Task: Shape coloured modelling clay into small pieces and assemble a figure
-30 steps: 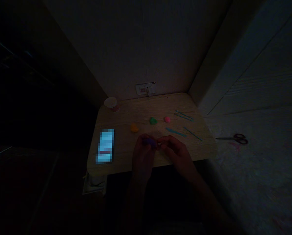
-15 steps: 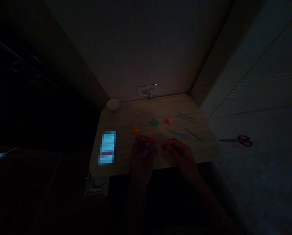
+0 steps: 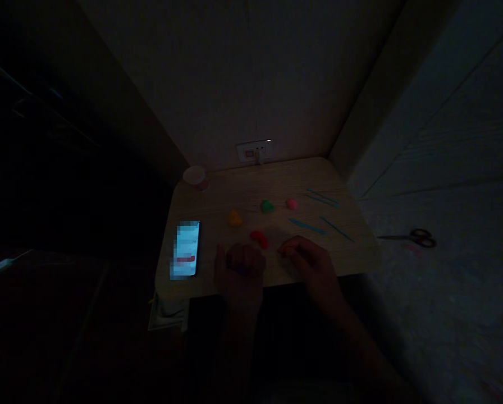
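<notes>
My left hand (image 3: 241,275) is closed, palm up, with its fingers curled over a dark blue lump (image 3: 242,271) that barely shows. Just beyond its fingers a curved red piece of what looks like modelling clay (image 3: 259,239) lies on the table. To the right, my right hand (image 3: 306,255) rests low over the tabletop with thumb and forefinger pinched together. Whatever is in that pinch is too dark to make out. Farther back lie a yellow-orange lump (image 3: 234,219), a green lump (image 3: 267,206) and a pink lump (image 3: 292,203).
Several thin blue sticks (image 3: 336,228) and a flat blue tool (image 3: 307,226) lie at the table's right. A lit phone (image 3: 186,250) is at the left, a paper cup (image 3: 196,178) at the back left. Scissors (image 3: 420,238) lie beyond the right edge. The room is very dark.
My left hand has curled its fingers inward over the blue lump and drawn slightly nearer me. The red piece now shows uncovered on the table. My right hand keeps its pinch.
</notes>
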Motion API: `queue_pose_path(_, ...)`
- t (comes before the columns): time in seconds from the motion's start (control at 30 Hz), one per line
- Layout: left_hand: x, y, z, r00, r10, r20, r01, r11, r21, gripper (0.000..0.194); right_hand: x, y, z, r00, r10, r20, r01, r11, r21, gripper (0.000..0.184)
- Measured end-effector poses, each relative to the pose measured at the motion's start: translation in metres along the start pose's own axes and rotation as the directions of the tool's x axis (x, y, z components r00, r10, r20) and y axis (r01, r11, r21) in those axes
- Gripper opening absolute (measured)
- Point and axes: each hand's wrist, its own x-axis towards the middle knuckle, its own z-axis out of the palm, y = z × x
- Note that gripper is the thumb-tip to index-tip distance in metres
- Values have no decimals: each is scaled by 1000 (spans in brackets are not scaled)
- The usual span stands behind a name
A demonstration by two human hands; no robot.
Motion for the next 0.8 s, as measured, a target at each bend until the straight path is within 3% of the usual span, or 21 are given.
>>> queue_pose_path(0.13, -1, -8, 7, 996, 27, 86, -32, 997, 67, 52, -3, -6, 6, 987, -163, 8, 163, 984, -66, 14)
queue_pose_path(0.2, -2, -11, 7, 997, 49, 66, -55, 994, 95, 47, -4, -9, 9, 962, -268, 47, 272, 956, -113, 10)
queue_pose_path(0.33, -4, -13, 1, 998, 63, 9, -64, 991, 115, 41, -5, -7, 13, 908, -402, 118, 419, 872, -253, 36)
queue_pose_path(0.47, -7, -15, 1, 986, 59, 156, -94, 970, 225, 57, -3, 2, 19, 872, -430, 234, 481, 841, -247, 41)
queue_pose_path(0.57, -8, -16, 5, 970, 19, 242, -85, 961, 264, 72, 0, 4, 19, 888, -399, 230, 438, 885, -157, 40)
queue_pose_path(0.7, -4, -14, 9, 976, -7, 218, -44, 972, 230, 78, -4, -2, 13, 917, -377, 130, 396, 901, -178, 40)
queue_pose_path(0.8, 2, -11, 10, 981, 17, 193, -52, 983, 178, 75, -14, -8, 13, 870, -439, 227, 484, 847, -219, 41)
